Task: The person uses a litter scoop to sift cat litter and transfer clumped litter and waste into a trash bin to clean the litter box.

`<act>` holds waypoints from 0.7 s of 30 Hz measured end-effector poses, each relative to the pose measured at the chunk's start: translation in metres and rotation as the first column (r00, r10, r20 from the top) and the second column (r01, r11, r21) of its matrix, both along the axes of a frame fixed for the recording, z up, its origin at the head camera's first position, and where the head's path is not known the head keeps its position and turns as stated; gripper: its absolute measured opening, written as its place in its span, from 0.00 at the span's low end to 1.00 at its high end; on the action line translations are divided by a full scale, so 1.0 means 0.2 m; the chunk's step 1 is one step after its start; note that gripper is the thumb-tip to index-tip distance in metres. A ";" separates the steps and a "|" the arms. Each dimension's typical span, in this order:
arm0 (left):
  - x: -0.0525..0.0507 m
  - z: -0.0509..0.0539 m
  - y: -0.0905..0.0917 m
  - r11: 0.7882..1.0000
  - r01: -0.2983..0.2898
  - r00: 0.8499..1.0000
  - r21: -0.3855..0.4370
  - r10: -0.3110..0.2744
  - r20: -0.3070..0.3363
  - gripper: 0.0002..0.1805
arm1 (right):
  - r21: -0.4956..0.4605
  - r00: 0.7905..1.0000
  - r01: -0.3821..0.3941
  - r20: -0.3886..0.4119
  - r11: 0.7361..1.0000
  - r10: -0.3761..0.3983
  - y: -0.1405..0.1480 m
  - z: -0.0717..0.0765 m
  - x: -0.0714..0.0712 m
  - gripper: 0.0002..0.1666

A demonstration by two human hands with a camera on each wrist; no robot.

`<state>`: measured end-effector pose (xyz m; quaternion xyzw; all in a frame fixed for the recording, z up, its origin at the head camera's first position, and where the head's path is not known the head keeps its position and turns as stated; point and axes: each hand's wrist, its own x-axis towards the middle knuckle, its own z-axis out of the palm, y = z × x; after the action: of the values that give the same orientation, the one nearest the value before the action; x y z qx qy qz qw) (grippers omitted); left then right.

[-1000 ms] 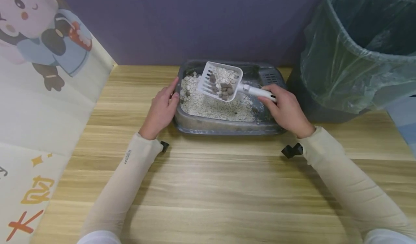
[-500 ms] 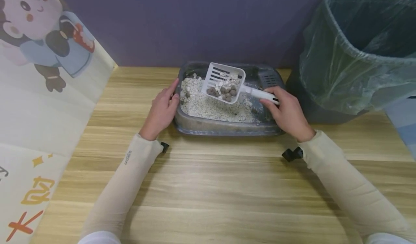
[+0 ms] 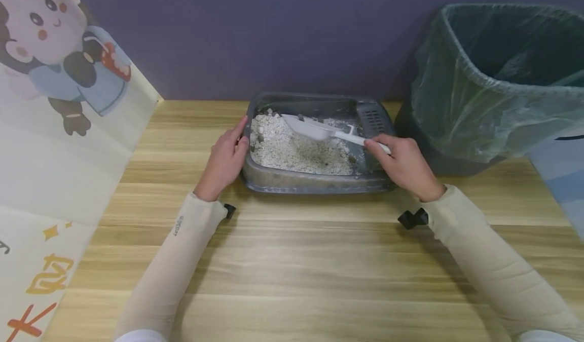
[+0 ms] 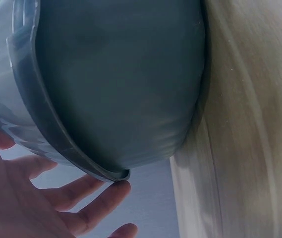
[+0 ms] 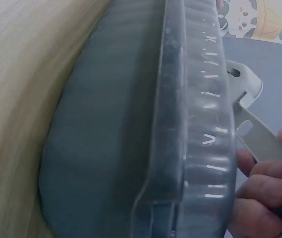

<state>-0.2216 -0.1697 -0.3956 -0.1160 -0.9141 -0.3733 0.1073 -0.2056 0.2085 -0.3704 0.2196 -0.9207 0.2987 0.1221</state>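
In the head view, my right hand (image 3: pixel 403 162) grips the handle of a white slotted litter scoop (image 3: pixel 310 128). The scoop's head is tilted side-on above the litter, so its contents are mostly hidden; a little dark matter shows at its upper edge. Pale granular cat litter (image 3: pixel 292 152) covers much of the grey litter box (image 3: pixel 315 186), with some darker lumps. My left hand (image 3: pixel 225 154) rests against the box's left end. In the left wrist view, its loosely extended fingers (image 4: pixel 88 213) touch the rim from outside. The right wrist view shows the scoop handle (image 5: pixel 262 141) in curled fingers.
A grey bin (image 3: pixel 456 154) lined with a translucent bag (image 3: pixel 461 104) stands right of the litter box. Behind is a dark purple wall (image 3: pixel 274 38); a cartoon-printed panel (image 3: pixel 114 144) borders the wooden table (image 3: pixel 310 261) on the left.
The scoop has rolled from face-up, with brown clumps and litter visible, to side-on and slightly lower. Between the earlier frames, loose litter in it thinned. The left hand keeps its place on the box.
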 end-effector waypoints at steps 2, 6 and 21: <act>0.00 0.00 0.00 1.000 -0.001 1.000 -0.002 0.001 0.001 0.28 | 0.003 1.000 -0.001 0.008 1.000 0.001 0.00 0.00 0.00 0.20; 0.00 0.00 -0.01 1.000 -0.004 1.000 -0.004 0.004 0.007 0.28 | 0.000 1.000 -0.009 0.004 1.000 0.009 0.01 0.00 0.01 0.20; 0.00 0.00 0.00 1.000 0.003 1.000 0.002 -0.003 -0.008 0.28 | -0.032 0.993 0.048 -0.106 0.998 -0.051 0.01 0.07 0.06 0.19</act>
<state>-0.2216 -0.1701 -0.3953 -0.1189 -0.9131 -0.3740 0.1103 -0.1935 0.2104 -0.3559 0.2108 -0.9135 0.2966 0.1818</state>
